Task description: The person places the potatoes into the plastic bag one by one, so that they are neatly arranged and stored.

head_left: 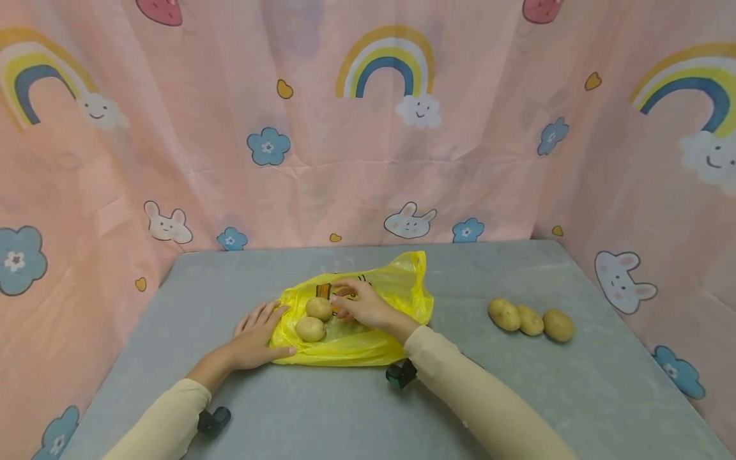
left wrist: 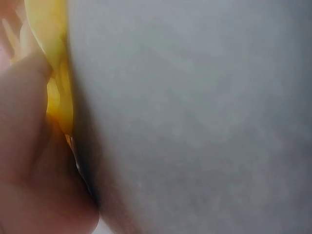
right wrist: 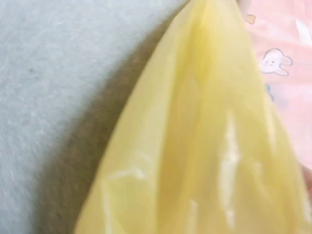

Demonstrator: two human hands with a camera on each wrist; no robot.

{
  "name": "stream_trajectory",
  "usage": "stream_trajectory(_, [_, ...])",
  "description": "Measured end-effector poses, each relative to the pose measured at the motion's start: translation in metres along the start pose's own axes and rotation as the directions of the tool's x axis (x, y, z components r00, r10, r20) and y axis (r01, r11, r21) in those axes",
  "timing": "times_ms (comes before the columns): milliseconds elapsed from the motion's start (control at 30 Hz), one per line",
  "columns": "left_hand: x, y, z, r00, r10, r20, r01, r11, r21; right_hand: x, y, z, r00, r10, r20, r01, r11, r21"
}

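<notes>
A yellow plastic bag point(head_left: 356, 348) with dark and orange print lies spread on the table. Two potatoes, a rear one point(head_left: 319, 308) and a front one point(head_left: 310, 329), rest on its left part. My left hand point(head_left: 253, 342) lies with straight, spread fingers against the bag's left edge, its thumb along the front. Over the bag, my right hand point(head_left: 368, 308) has loosely bent fingers beside the rear potato, nothing visible between thumb and fingers. The right wrist view is mostly filled by a raised fold of the bag point(right wrist: 195, 146); in the left wrist view a yellow strip point(left wrist: 59, 97) shows beside the hand.
Three more potatoes, left point(head_left: 504, 315), middle point(head_left: 529, 321) and right point(head_left: 558, 326), sit in a row on the grey table point(head_left: 460, 409) to the right. A pink printed curtain point(head_left: 322, 204) hangs around the back and sides.
</notes>
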State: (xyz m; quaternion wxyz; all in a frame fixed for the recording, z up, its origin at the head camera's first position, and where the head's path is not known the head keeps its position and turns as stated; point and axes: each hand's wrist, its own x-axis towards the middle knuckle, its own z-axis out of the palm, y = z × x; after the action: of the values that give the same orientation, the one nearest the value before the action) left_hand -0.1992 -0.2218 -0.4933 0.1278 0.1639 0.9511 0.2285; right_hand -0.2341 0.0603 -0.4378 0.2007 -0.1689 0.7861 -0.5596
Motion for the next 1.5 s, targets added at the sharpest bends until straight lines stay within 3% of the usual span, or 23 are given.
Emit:
stream_trajectory(300, [0.002, -0.005, 0.003, 1.0, -0.004, -0.002, 0.004, 1.0, 0.007, -0.013, -0.015, -0.006, 0.998, -0.051, 0.043, 0.053, 0.998, -0.046])
stream_trajectory(600, [-0.004, 0.004, -0.005, 1.0, -0.003, 0.011, 0.003, 1.0, 0.006, -0.025, -0.018, -0.015, 0.992, -0.102, 0.072, 0.106, 0.993, -0.06])
stream_trajectory(833, [-0.002, 0.004, -0.004, 1.0, -0.015, 0.007, 0.015, 1.0, 0.0, -0.035, -0.018, -0.023, 0.978, -0.19, 0.091, 0.195, 0.979, -0.051])
stream_trajectory(1500, [-0.001, 0.006, -0.002, 1.0, -0.016, 0.01, 0.016, 1.0, 0.01, -0.064, -0.029, -0.042, 0.978, -0.198, 0.066, 0.207, 0.962, -0.179])
